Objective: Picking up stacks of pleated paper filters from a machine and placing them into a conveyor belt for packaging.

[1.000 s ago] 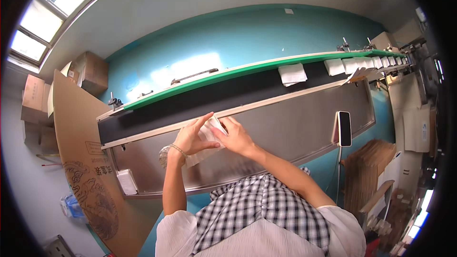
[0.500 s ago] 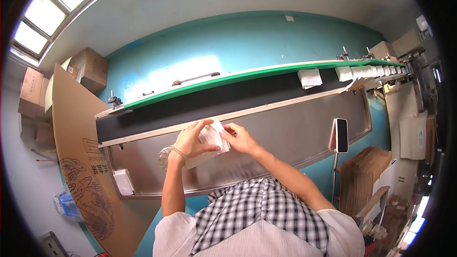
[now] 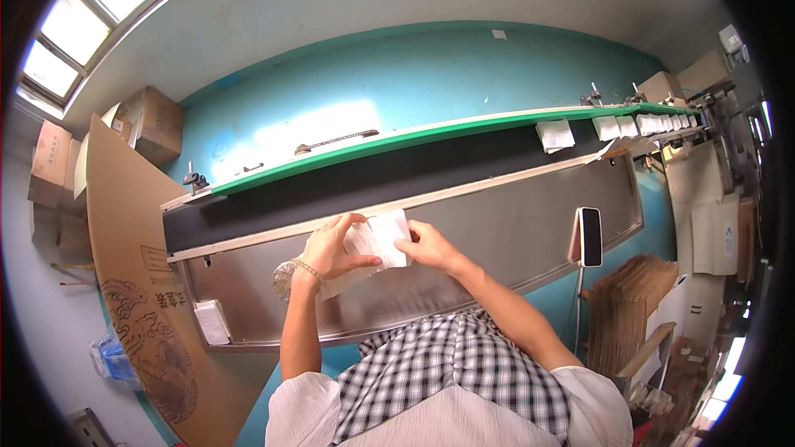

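A stack of folded white tissues (image 3: 386, 236) is held between both hands above the metal worktop. My left hand (image 3: 329, 250) grips it from the left, thumb below and fingers curled over the top. At its right edge my right hand (image 3: 431, 247) pinches it between thumb and fingers. A pale sheet (image 3: 344, 283) hangs beneath my left hand; whether it belongs to the stack I cannot tell. A round, pale, shiny thing (image 3: 287, 279) lies beside my left wrist, partly hidden by it.
Beyond the metal worktop (image 3: 505, 215) runs a black conveyor belt (image 3: 348, 199) with a green rail. A tissue stack (image 3: 555, 136) and several more sit on its right part. Another white stack (image 3: 212, 323) lies at the worktop's left end. A phone (image 3: 590, 237) stands on a holder at right.
My right hand has moved slightly right, and the tissue stack now shows a broader, flatter face. The stacks on the belt have shifted a little to the right. My left hand stays nearly still.
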`<state>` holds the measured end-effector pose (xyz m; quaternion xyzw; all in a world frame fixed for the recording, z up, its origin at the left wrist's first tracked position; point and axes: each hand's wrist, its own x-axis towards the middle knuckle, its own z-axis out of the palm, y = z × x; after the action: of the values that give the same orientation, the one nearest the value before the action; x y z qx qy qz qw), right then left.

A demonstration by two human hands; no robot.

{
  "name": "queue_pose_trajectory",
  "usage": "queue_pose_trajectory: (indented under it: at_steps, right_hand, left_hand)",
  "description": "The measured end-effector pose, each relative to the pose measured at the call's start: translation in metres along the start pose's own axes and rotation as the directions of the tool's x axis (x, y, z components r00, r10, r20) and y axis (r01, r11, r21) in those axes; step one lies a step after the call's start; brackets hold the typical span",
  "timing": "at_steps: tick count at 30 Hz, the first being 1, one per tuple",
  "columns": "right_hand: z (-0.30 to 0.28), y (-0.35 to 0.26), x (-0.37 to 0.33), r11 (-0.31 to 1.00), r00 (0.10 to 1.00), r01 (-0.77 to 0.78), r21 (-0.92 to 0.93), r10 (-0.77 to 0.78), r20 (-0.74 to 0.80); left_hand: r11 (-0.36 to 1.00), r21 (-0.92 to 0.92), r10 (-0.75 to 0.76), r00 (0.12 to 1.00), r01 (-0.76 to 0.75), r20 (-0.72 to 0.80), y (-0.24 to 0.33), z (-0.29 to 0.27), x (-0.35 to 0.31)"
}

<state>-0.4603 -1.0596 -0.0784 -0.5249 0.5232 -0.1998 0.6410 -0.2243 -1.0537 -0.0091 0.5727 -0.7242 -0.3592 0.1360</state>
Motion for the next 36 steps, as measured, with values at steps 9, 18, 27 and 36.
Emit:
queue_pose_trajectory:
  at_steps: [9, 18, 27, 36]
  right_hand:
    - [-0.067, 0.002, 0.026, 0.644, 0.887, 0.23, 0.73, 0.169, -0.429]
    - [0.043, -0.028, -0.015, 0.933, 0.953, 0.235, -0.271, -0.276, -0.123]
    - [0.024, 0.003, -0.008, 0.966, 1.0, 0.0, 0.259, -0.002, 0.007]
    - [-0.013, -0.015, -0.029, 0.919, 0.957, 0.226, -0.324, -0.271, -0.1]
  left_hand:
    - [1.0, 0.011, 0.015, 1.0, -0.014, -0.015, 0.002, 0.0, -0.004]
    - [0.989, 0.122, -0.001, 0.842, 0.08, -0.54, 0.039, 0.041, -0.077]
    - [0.903, -0.402, -0.427, 0.432, 0.153, -0.795, 0.04, 0.123, -0.121]
    - [0.956, -0.056, -0.252, 0.71, 0.287, -0.658, 0.065, 0.087, -0.044]
